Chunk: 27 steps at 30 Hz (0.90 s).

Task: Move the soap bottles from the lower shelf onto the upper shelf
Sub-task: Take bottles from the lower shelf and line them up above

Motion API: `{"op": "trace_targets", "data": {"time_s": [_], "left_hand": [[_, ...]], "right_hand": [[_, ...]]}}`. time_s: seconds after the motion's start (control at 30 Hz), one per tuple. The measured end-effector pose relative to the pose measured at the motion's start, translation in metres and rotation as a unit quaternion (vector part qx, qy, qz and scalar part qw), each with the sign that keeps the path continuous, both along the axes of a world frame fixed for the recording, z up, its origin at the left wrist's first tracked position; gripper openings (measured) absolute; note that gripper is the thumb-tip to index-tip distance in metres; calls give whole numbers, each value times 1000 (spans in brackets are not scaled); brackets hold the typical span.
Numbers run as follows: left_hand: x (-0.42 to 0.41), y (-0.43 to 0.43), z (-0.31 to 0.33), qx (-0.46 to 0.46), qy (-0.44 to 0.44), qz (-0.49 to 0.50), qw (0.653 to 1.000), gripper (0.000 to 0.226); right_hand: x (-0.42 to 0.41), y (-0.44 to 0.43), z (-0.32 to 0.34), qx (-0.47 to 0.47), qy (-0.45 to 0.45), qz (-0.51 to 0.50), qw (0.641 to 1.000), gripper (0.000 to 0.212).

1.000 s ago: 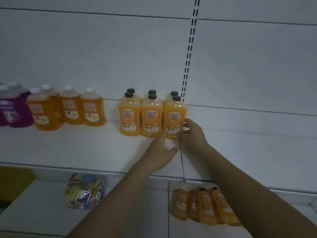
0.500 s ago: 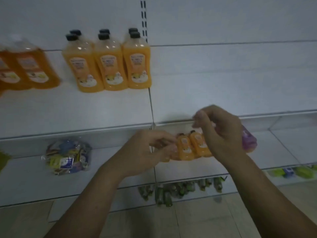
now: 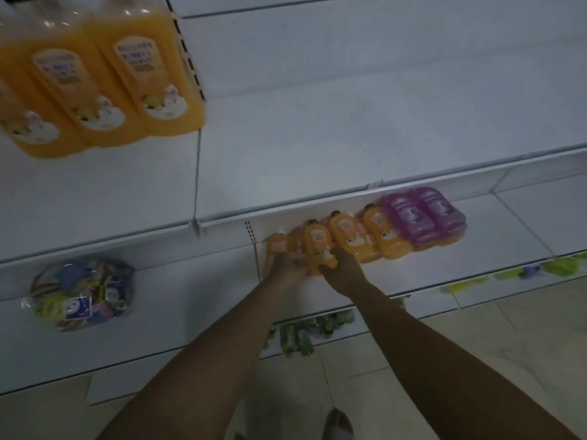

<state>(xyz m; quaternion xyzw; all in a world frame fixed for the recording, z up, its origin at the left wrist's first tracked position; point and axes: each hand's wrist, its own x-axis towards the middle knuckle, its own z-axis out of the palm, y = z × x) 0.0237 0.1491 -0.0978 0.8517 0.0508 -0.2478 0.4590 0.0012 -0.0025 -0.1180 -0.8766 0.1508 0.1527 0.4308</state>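
Orange soap bottles [image 3: 365, 239]: upright row, lower shelf [image 3: 524, 223], beside purple bottles [image 3: 425, 217]. Front bottle [image 3: 317, 246]: clasped at base between left hand [image 3: 286, 268] and right hand [image 3: 344, 271]. Upper shelf [image 3: 349, 138]: straight above, farther back.

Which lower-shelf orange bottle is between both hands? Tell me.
Second orange bottle from the left: forward of the row, left hand and right hand flanking it.

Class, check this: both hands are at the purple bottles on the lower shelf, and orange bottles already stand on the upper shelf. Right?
Not quite. In the head view the left hand and right hand are at the orange bottles on the lower shelf; the purple bottles sit untouched to their right. Other orange bottles do stand on the upper shelf.
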Motion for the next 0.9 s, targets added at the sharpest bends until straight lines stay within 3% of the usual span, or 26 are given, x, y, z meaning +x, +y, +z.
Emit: {"op": "trace_targets", "data": {"time_s": [0.13, 0.2, 0.27, 0.37, 0.43, 0.53, 0.6, 0.77, 0.9], "left_hand": [[25, -22, -30, -29, 44, 73, 996, 52], [32, -30, -41, -42, 79, 94, 992, 39], [37, -35, -55, -54, 126, 119, 983, 27], [44, -41, -73, -81, 127, 138, 979, 12], [46, -46, -78, -91, 111, 156, 977, 6], [44, -47, -78, -100, 114, 185, 971, 8], [41, -41, -79, -117, 135, 184, 967, 7], [20, -20, -72, -160, 110, 203, 960, 13], [-23, -1, -35, -229, 83, 223, 944, 8]], "right_hand": [[39, -17, -88, 29, 15, -41, 999, 73], [60, -28, -141, 44, 24, -46, 998, 80], [61, -25, -129, 67, 11, -42, 997, 66], [56, -18, -98, 88, 20, -47, 995, 25], [55, -17, -102, 81, 23, -78, 993, 19], [50, -14, -114, 101, -35, -124, 986, 69], [45, -15, -120, 99, -44, -135, 985, 78], [18, -3, -87, 76, -70, -132, 986, 8], [-28, 19, -56, 86, -97, -159, 979, 10]]}}
